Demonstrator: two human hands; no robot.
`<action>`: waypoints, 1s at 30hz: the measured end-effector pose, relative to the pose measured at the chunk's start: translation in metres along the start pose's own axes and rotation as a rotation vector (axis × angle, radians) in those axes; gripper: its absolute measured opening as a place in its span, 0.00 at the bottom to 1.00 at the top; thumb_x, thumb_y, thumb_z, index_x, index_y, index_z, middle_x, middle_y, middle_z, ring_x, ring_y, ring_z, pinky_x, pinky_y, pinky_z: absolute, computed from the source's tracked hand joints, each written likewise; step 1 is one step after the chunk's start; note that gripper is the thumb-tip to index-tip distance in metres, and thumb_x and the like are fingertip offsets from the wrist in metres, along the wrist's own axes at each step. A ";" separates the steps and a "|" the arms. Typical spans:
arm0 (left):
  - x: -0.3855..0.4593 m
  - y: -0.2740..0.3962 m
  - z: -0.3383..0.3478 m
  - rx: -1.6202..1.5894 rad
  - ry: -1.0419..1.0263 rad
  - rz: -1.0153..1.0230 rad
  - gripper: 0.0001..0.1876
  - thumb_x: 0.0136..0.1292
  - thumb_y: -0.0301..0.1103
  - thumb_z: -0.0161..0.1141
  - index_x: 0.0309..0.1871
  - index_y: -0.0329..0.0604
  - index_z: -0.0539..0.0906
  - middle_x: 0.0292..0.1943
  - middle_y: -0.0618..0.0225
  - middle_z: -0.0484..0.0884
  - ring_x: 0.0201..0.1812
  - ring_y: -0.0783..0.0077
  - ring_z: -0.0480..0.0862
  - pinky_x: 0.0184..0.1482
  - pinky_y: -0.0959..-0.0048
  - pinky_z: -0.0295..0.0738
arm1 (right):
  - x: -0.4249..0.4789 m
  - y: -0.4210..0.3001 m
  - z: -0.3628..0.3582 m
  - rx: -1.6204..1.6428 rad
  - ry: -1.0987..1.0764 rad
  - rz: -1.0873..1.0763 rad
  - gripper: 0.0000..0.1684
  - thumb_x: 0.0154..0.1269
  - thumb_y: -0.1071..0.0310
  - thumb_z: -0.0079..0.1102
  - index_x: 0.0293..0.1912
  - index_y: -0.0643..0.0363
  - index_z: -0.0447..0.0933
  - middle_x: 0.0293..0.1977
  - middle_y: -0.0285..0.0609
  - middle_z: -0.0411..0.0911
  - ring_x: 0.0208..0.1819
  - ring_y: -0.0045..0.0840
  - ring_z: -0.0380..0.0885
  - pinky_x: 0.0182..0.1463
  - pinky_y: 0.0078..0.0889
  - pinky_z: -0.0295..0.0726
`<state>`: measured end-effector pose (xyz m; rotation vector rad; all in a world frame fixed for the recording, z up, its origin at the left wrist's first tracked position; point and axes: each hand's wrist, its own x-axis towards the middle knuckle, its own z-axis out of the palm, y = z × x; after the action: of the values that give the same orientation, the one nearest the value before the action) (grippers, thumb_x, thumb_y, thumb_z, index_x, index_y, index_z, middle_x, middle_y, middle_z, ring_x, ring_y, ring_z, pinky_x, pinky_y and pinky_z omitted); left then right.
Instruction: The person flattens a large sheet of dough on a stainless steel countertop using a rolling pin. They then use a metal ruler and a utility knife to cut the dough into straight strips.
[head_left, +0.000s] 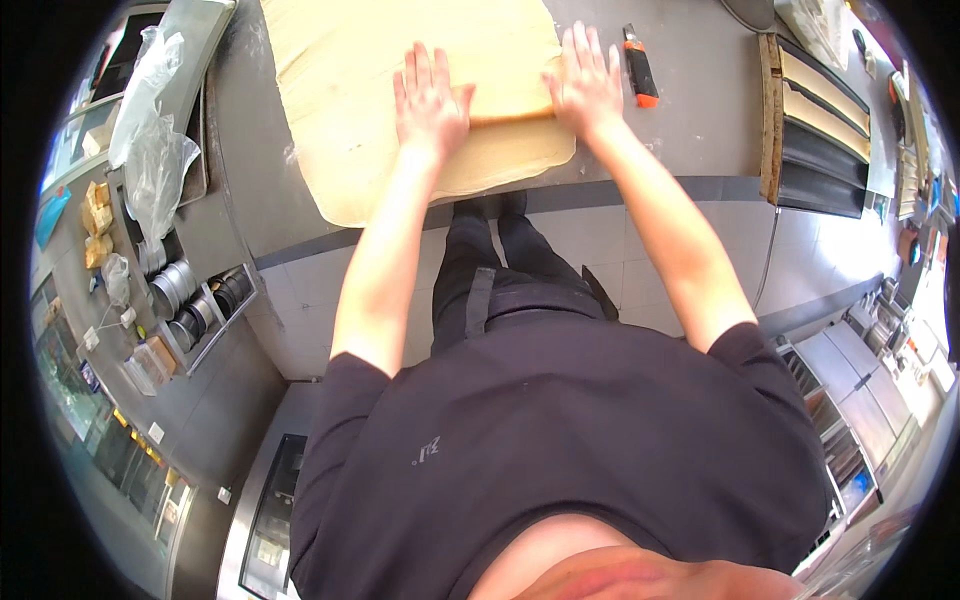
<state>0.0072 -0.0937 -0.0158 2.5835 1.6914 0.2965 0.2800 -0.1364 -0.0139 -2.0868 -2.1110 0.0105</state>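
A large sheet of pale yellow dough (337, 135) lies on a grey metal worktable (705, 97), its near corner at the table's front edge. My left hand (431, 105) rests palm down over the dough, fingers pointing away from me. Flat at the sheet's right edge is my right hand (589, 86), thumb turned inward. Between the two hands, a raised dough edge (514, 118) casts a darker band; whether it is a fold or a separate layer, I cannot tell. Just right of my right hand lies a utility knife (640, 71) with a black and orange handle.
A grooved black baking tray (821, 169) holding strips of dough (825, 116) stands at the table's right. Clear plastic bags (157, 150) lie at the left. Round metal tins (174, 286) sit in a wall rack (221, 330) at the lower left.
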 end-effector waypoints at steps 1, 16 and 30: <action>0.022 -0.006 0.003 -0.030 0.050 -0.010 0.44 0.85 0.60 0.52 0.91 0.37 0.61 0.93 0.42 0.54 0.92 0.44 0.56 0.90 0.37 0.50 | 0.022 0.003 0.006 0.022 0.037 0.014 0.49 0.85 0.41 0.54 0.88 0.63 0.59 0.91 0.53 0.54 0.93 0.45 0.50 0.92 0.63 0.46; -0.143 0.013 -0.050 -0.241 -0.158 0.185 0.31 0.73 0.30 0.64 0.80 0.43 0.79 0.78 0.53 0.77 0.75 0.48 0.78 0.81 0.52 0.69 | -0.134 -0.016 -0.056 0.302 0.022 -0.065 0.24 0.68 0.72 0.72 0.63 0.54 0.83 0.66 0.40 0.80 0.73 0.39 0.76 0.82 0.53 0.65; 0.141 -0.065 -0.005 -0.018 0.147 0.009 0.38 0.85 0.55 0.58 0.86 0.37 0.71 0.90 0.46 0.63 0.91 0.47 0.60 0.90 0.38 0.51 | 0.143 -0.018 0.025 -0.070 0.087 -0.016 0.50 0.86 0.36 0.51 0.86 0.65 0.61 0.89 0.54 0.58 0.92 0.45 0.52 0.92 0.67 0.45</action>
<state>0.0024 0.0609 -0.0001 2.6154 1.7128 0.5113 0.2581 0.0080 -0.0199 -2.0685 -2.1064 -0.1559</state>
